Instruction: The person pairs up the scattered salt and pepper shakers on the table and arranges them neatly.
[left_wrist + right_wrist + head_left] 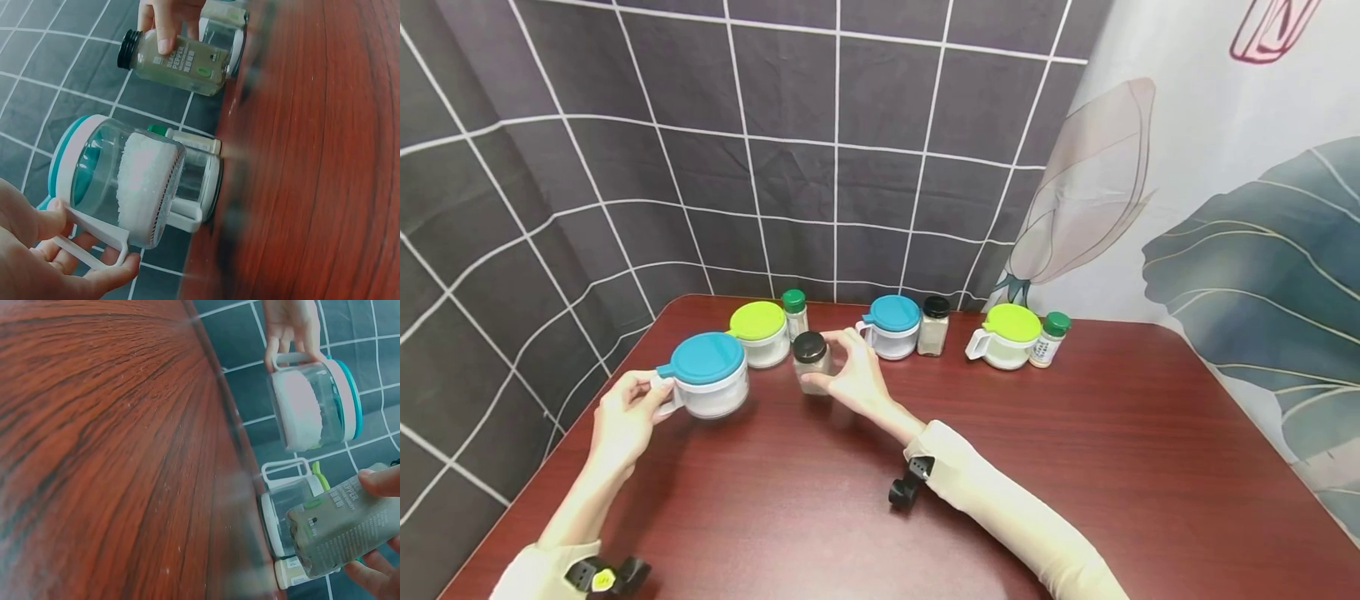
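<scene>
- We see the left hand (623, 421) gripping the blue-lidded jar (709, 396) by its handle (670, 398), above the table's (820, 508) left side; held from one side, it could tip, and a loose lid would spill the white grains.
- The right hand (859, 379) grasps the pepper bottle (809, 365), also raised; we think its smooth sides might slip.
- Careless swings could knock the green-lidded jar (766, 351) just behind.

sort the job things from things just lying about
Likely the job:
blue-lidded jar, left grip
pepper bottle, right grip

Just standing by:
left green-lidded jar
left green-capped shaker
other blue-lidded jar
other black-capped shaker
right green-lidded jar
right green-capped shaker
</scene>
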Demonstrator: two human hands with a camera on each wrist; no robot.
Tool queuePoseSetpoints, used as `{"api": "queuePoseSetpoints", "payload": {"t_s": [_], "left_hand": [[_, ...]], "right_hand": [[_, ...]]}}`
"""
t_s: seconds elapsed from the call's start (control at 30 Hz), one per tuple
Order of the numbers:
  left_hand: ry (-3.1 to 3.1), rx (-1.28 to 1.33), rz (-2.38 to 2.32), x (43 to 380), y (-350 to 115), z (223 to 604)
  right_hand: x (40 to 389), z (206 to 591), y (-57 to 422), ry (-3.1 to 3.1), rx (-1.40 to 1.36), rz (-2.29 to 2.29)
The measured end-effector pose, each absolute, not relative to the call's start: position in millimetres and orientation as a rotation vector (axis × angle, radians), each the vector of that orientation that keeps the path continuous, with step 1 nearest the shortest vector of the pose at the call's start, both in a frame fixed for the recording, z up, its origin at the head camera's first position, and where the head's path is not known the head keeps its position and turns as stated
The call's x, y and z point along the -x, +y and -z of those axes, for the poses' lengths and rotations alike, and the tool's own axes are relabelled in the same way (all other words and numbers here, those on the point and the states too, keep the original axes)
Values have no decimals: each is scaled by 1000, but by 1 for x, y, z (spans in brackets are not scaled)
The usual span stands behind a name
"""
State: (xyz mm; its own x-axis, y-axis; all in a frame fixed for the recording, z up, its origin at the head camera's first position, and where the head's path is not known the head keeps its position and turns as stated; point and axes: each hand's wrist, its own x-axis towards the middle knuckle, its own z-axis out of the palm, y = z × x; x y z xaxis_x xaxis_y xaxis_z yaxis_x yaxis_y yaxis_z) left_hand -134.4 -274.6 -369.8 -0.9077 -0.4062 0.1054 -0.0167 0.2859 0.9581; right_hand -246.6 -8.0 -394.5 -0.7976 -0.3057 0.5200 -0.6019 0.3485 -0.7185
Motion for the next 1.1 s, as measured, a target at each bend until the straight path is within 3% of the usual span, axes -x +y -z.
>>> {"api": "queuePoseSetpoints", "payload": {"t_s": [1.1], "left_hand": [[-2355, -345, 1669, 152, -236, 368]], "right_hand": [[242, 389, 24, -2255, -829, -1556]]}}
